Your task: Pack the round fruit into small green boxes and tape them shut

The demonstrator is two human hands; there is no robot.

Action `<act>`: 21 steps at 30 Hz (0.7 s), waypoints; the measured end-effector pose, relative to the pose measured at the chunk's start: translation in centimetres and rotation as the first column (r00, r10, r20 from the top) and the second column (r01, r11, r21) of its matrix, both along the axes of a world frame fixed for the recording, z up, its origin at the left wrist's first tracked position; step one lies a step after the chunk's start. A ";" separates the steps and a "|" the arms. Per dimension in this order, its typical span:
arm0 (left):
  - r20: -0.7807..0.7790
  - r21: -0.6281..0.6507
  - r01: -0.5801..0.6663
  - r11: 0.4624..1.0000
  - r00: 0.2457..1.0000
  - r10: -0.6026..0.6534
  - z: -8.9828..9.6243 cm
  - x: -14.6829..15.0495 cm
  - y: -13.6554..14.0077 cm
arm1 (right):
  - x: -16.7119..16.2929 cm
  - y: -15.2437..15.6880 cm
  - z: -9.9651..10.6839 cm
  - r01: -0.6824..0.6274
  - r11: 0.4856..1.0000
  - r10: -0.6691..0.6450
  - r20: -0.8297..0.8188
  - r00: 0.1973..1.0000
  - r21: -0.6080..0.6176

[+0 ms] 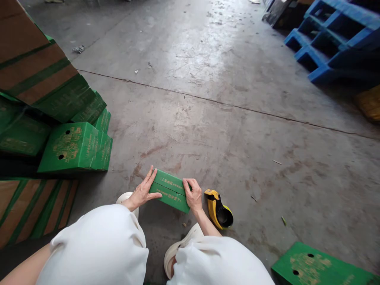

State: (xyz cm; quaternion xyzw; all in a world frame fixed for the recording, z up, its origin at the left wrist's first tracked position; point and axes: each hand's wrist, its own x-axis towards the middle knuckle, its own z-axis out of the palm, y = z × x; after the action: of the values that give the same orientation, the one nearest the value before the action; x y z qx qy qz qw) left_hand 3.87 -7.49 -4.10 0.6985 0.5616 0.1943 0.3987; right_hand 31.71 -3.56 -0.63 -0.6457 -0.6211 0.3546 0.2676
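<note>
A small green cardboard box [169, 190] with gold lettering is between my hands, low over the floor in front of my feet. Its two top flaps meet along a seam in the middle. My left hand [143, 193] grips the left end, thumb on the top and fingers stretched along the far side. Around the right end, my right hand [193, 194] has its fingers bent over the edge. Just right of that hand, a yellow and black tape dispenser [219, 209] lies on the floor. The underside of the box is hidden.
Green boxes [68, 144] and bundles of brown and green cardboard [35, 67] are stacked on the left. Another green box [320, 264] sits at the lower right. Blue plastic pallets [326, 43] stand at the upper right. A crack crosses the concrete floor [237, 146].
</note>
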 end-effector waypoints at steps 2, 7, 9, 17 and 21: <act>-0.005 0.012 0.014 1.000 1.000 -0.014 -0.1 -0.1 0.1 | -0.3 0.0 -0.1 0.044 0.999 -0.044 0.015 0.999 -0.004; -0.055 0.044 0.047 0.998 0.998 -0.045 -0.3 -0.3 0.2 | -0.7 0.3 -0.5 0.050 0.998 -0.054 0.087 0.995 0.042; -0.061 0.051 0.053 0.997 0.997 -0.049 -0.5 -0.3 0.1 | -0.8 0.4 -0.2 -0.024 0.993 0.000 0.204 0.979 0.113; -0.069 0.079 0.046 0.996 0.997 -0.040 -1.0 -0.7 -0.3 | -2.8 -0.1 2.7 -0.622 0.783 0.563 0.437 0.702 -0.010; -0.077 0.115 0.065 0.991 0.995 -0.057 -0.8 -1.0 -0.2 | -3.5 -0.8 3.4 -0.714 0.698 0.639 0.492 0.592 -0.047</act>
State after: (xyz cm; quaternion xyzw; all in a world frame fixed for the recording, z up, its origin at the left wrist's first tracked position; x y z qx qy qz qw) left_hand 2.83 -7.74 -4.89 0.7441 0.5419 0.1890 0.3419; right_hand 28.18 -4.32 2.75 -0.4030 -0.8904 0.2115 0.0020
